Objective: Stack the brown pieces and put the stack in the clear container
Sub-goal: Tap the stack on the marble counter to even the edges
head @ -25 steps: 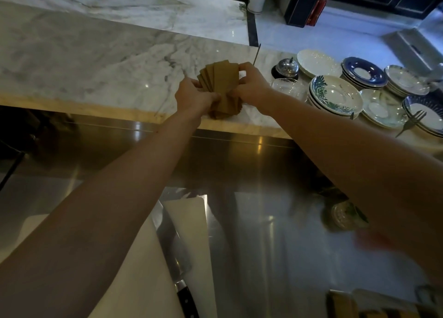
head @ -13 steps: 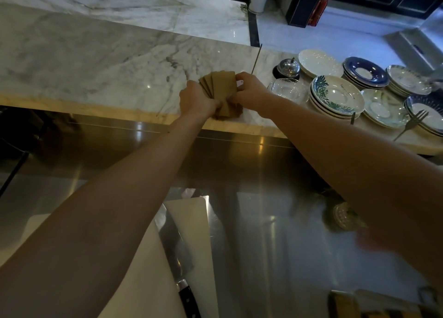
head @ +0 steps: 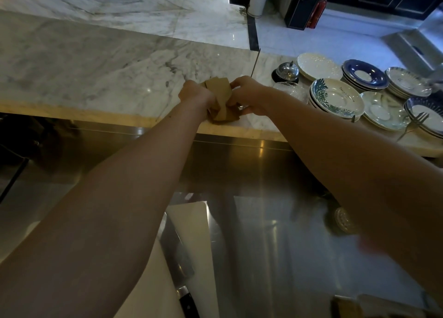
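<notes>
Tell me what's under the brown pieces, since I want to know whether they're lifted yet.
The lowest brown pieces lie on the marble counter near its front edge; the left hand and right hand grip the upper ones. Anything beneath the pile is covered.

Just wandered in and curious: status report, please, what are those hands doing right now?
Left hand and right hand both gripping brown pieces, fanned, not squared. Clear container right of them, empty-looking. Path clear.

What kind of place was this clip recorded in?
Probably a restaurant or café service counter: a marble counter holds stacked saucers and a call bell, with a steel worktop below.
</notes>
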